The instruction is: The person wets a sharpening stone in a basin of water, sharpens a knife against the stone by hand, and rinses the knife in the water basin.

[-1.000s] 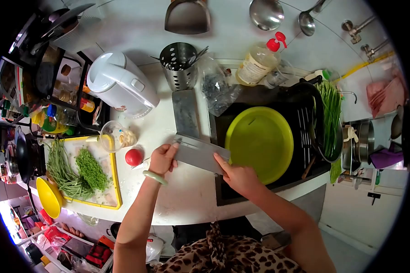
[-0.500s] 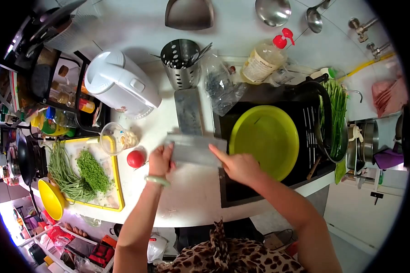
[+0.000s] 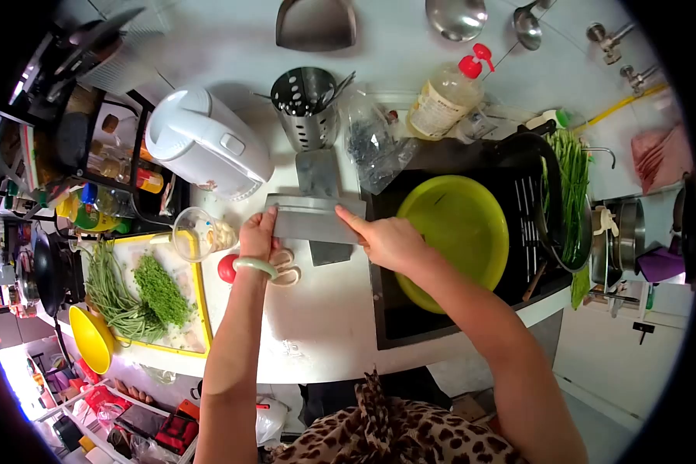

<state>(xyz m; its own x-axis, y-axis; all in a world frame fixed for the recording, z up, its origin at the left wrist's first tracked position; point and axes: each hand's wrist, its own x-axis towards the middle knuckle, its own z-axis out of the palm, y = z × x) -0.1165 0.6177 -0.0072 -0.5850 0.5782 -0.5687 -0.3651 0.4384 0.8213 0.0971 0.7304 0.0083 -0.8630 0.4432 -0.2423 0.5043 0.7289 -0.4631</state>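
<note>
A wide grey cleaver [image 3: 317,220] lies crosswise over a dark grey whetstone [image 3: 317,172], which shows above and below the blade. At the blade's left end my left hand [image 3: 258,234], with a pale green bangle on its wrist, is closed on the cleaver; the handle is hidden. My right hand [image 3: 394,243] grips the blade's right end, its index finger laid along the metal. Beside the left wrist are a red tomato [image 3: 226,268] and a few pale oval pieces [image 3: 287,272] that look like garlic cloves.
A green basin [image 3: 472,290] sits in the black sink [image 3: 394,329]. Left are a yellow-edged board [image 3: 206,309] with chopped greens, a clear cup [image 3: 185,249] and a yellow bowl [image 3: 90,340]. Behind stand a white kettle [image 3: 201,143], utensil holder [image 3: 309,127] and soap bottle [image 3: 445,100].
Both hands and the cleaver have moved away from me along the whetstone and slightly left. The stone's near end and the pale oval pieces now show.
</note>
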